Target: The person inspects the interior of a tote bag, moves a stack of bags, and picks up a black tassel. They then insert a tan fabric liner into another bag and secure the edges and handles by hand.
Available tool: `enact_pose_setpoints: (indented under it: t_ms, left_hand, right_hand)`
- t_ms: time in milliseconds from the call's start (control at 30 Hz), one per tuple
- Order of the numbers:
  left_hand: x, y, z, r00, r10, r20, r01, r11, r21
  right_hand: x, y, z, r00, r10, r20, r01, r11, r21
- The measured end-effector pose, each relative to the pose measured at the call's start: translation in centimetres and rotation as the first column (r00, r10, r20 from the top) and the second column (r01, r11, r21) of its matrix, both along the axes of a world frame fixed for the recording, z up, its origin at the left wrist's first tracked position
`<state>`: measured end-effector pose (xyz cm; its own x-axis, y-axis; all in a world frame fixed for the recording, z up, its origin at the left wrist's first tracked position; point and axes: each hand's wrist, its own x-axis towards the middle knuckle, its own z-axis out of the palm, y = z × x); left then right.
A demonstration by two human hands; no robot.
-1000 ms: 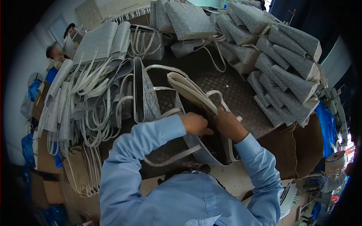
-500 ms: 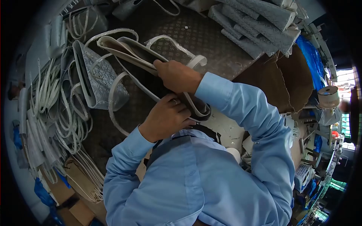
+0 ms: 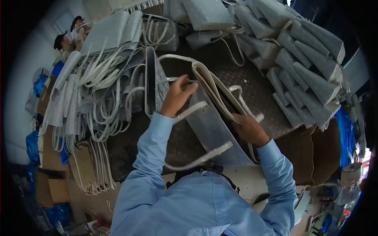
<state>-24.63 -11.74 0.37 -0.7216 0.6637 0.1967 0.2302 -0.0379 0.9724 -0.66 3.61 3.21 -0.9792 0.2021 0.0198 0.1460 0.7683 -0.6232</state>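
Observation:
A grey tote bag (image 3: 214, 128) with a cream lining and pale strap handles stands tilted in front of me, its mouth partly spread. My right hand (image 3: 252, 130) grips the bag's rim at the near right end, the thumb over the edge and the other fingers partly hidden. To the left of the bag's far corner, my left hand (image 3: 179, 96) is raised with thumb and fingers apart, holding nothing. One front handle (image 3: 193, 112) runs from the panel towards my left wrist. A second grey patterned bag (image 3: 151, 80) stands just beyond that hand.
Bundles of pale straps (image 3: 98, 78) and rolled grey pieces hang at the left. Folded grey bags (image 3: 307, 74) are stacked at the right and back of the dark table (image 3: 232, 74). An open cardboard box (image 3: 323, 153) is at the right. Two people are in the far left background.
My left hand has let go of the bag's near rim and moved away to the far left. The bag has turned, showing its front panel; my right hand now grips the near end. My view has shifted.

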Motion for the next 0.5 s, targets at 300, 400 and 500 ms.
enact_pose_setpoints:
  t_ms: [300,400,500]
  left_hand:
    - [2.8,-0.6,-2.5,0.929,-0.284,0.239,0.286,0.958,0.024]
    - [6.5,-3.0,-4.8,0.964,-0.203,0.171,0.193,0.978,0.076]
    - [9.4,-4.4,-6.3,0.988,-0.111,0.105,0.089,0.977,0.192]
  right_hand:
    - [0.6,2.4,0.5,0.891,0.203,0.406,-0.274,0.954,0.123]
    - [-1.1,-0.8,2.8,0.93,0.175,0.322,-0.181,0.983,-0.012]
    - [-3.4,-5.2,2.7,0.994,0.072,0.079,-0.058,0.984,-0.167]
